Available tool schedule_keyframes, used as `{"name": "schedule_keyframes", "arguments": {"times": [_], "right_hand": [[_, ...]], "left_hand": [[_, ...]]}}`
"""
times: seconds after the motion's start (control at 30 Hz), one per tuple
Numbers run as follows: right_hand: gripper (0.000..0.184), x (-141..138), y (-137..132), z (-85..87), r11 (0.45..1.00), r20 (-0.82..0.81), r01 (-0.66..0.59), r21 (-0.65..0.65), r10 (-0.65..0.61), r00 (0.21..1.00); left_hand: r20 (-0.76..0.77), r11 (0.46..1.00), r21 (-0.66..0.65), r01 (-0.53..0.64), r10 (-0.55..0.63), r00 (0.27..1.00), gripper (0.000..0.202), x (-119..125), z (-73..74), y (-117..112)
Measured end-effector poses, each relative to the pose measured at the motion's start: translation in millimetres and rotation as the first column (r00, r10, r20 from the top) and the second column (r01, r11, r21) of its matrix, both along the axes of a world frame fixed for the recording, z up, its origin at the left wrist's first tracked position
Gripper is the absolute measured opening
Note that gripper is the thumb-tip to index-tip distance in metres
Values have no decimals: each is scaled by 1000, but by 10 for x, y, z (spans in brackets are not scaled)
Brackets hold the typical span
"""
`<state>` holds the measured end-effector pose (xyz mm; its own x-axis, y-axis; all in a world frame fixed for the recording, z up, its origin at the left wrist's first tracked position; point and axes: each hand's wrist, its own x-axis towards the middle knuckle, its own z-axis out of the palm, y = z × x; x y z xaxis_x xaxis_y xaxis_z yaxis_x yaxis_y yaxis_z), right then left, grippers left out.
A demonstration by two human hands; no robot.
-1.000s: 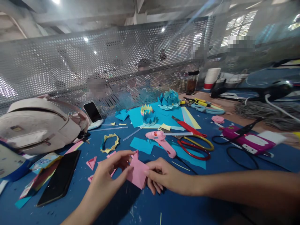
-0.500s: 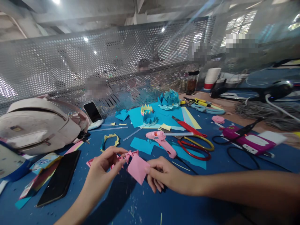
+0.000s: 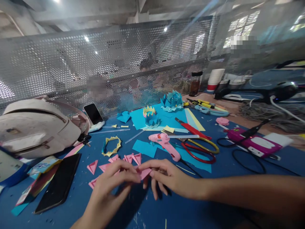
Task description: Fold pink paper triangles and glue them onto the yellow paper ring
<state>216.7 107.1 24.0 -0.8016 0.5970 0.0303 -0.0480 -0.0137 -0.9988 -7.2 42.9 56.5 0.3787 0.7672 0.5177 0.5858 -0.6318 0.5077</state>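
Note:
Between my two hands is a piece of pink paper (image 3: 145,173), tilted and partly hidden by fingers. My left hand (image 3: 116,176) pinches its left side. On the right side, my right hand (image 3: 164,175) grips it between thumb and forefinger, with the other fingers hanging below. Several folded pink paper triangles (image 3: 92,166) lie on the blue table just beyond and left of my left hand. A yellow and blue folded paper ring (image 3: 111,146) sits behind them. The pink glue gun (image 3: 165,144) rests beyond my right hand, a clear glue stick in its back end.
Red and yellow-handled scissors (image 3: 200,152) lie right of the glue gun, beside a red-handled knife (image 3: 194,129). Farther back are blue paper sheets (image 3: 138,119) and a blue paper flower (image 3: 172,101). A black phone (image 3: 58,183), beige backpack (image 3: 35,127) and purple power bank (image 3: 254,141) flank the work area.
The pink paper, a flat diamond before, is now tilted and seems folded between my fingers. My left hand has shifted right and lower onto it, uncovering more pink triangles.

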Motion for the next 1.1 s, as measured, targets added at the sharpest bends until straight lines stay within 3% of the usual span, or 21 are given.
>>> {"name": "schedule_keyframes", "arguments": {"times": [0.1,0.2,0.4,0.5,0.57,0.7,0.77,0.83,1.1], "right_hand": [[46,7,2,20,999,-60,13,48,-11,998],[39,9,-4,44,997,-37,44,64,-42,998],[38,-2,7,13,987,-1,110,115,-110,994],[37,7,17,6,979,33,82,186,-90,995],[38,15,19,9,962,53,65,265,-82,995],[38,25,15,10,915,88,51,399,-93,992],[38,25,13,7,911,97,47,411,-95,991],[38,23,13,3,914,99,52,401,-100,990],[32,18,24,-20,955,176,39,293,-94,980]], "left_hand": [[-183,974,226,25,18,983,38,-35,-71,-49],[-156,969,244,-31,71,985,43,-20,-161,-68],[41,998,9,-58,57,998,36,-4,-263,-25],[226,979,-192,-68,112,968,26,-20,-309,5],[337,928,-372,12,123,933,22,-2,-350,14],[437,745,-645,171,175,882,27,96,-416,19],[462,681,-700,213,204,863,25,137,-421,29],[475,652,-722,233,222,851,26,157,-404,43],[468,637,-748,183,312,827,41,152,-339,86]]}}
